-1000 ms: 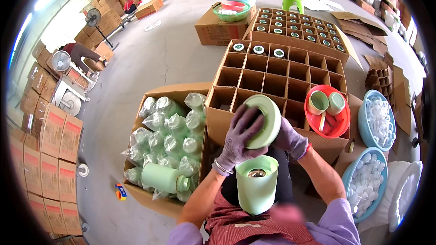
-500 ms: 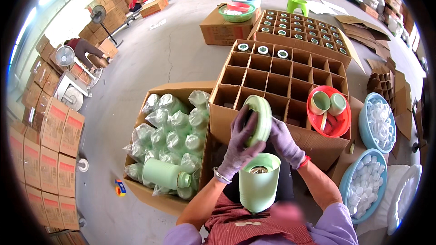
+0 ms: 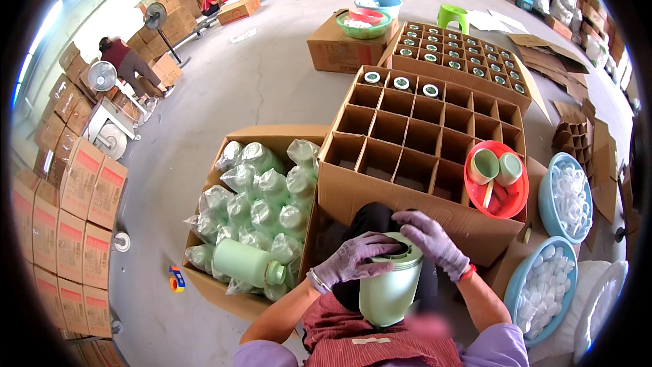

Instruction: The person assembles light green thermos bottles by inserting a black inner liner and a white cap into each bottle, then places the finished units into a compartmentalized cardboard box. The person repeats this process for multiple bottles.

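Note:
A pale green flask body [image 3: 388, 295] stands upright in front of my lap. A round green collar [image 3: 405, 255] with a dark opening sits on its mouth. My left hand [image 3: 353, 258], in a greyish-purple glove, is closed on the collar's left side, thumb low and fingers across the top. My gloved right hand [image 3: 435, 239] is at the collar's right edge, fingers stretched and apart; whether they touch it I cannot tell. A green flask [image 3: 248, 262] with a narrow neck lies on plastic-wrapped flasks [image 3: 261, 194] in the carton at my left.
Ahead is a divided carton [image 3: 380, 194] with several white-capped bottles in its far row. A red basin [image 3: 519, 197] with two green cups rests on its right corner. Blue basins [image 3: 543, 168] of white plastic parts stand at right. Yellow-blue tape [image 3: 176, 278] lies on the left floor.
The green collar has come down from tilted in the air onto the flask body, hiding the shiny inside. My right hand has lifted off its side and spread its fingers.

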{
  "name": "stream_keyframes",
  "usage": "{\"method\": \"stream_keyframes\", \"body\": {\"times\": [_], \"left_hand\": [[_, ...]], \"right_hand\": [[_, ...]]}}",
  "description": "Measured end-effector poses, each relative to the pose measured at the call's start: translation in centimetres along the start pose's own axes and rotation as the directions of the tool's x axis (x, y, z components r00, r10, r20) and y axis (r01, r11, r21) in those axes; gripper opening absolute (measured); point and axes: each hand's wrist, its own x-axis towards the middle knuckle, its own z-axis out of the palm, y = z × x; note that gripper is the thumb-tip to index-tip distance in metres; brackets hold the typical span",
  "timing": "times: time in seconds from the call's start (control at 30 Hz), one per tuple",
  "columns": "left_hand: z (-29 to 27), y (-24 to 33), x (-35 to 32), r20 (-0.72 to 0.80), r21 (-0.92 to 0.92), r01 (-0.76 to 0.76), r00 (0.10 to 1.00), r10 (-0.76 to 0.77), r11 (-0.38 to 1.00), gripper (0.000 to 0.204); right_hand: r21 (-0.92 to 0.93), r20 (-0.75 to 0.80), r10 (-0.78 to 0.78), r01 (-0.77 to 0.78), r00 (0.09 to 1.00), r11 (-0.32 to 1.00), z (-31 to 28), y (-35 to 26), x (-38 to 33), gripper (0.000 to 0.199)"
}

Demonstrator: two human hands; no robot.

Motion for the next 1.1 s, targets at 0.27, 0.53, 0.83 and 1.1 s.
{"method": "stream_keyframes", "body": {"times": [0.27,0.53,0.83,1.1], "left_hand": [[2.0,0.8,-2.0,-0.048,0.198,0.068,0.997,-0.060,0.978,0.046],[3.7,2.0,-1.4,-0.104,0.186,-0.010,0.994,0.030,0.983,0.046],[11.7,-0.3,-4.6,0.223,-0.800,0.538,0.679,-0.699,0.267,0.037],[11.7,-0.9,-3.6,0.380,-0.825,0.552,0.700,-0.604,0.120,0.039]], "right_hand": [[-0.304,0.344,-0.304,0.412,0.888,0.859,1.8,4.2,0.7,0.041],[-0.276,0.472,-0.087,0.241,0.877,0.930,-0.8,2.1,-1.5,0.071],[-0.853,0.015,0.438,-0.217,0.899,0.474,-6.2,-2.1,-14.8,0.056],[-0.318,0.157,-0.357,0.389,0.921,0.864,-2.0,-1.2,-11.5,0.074]]}}
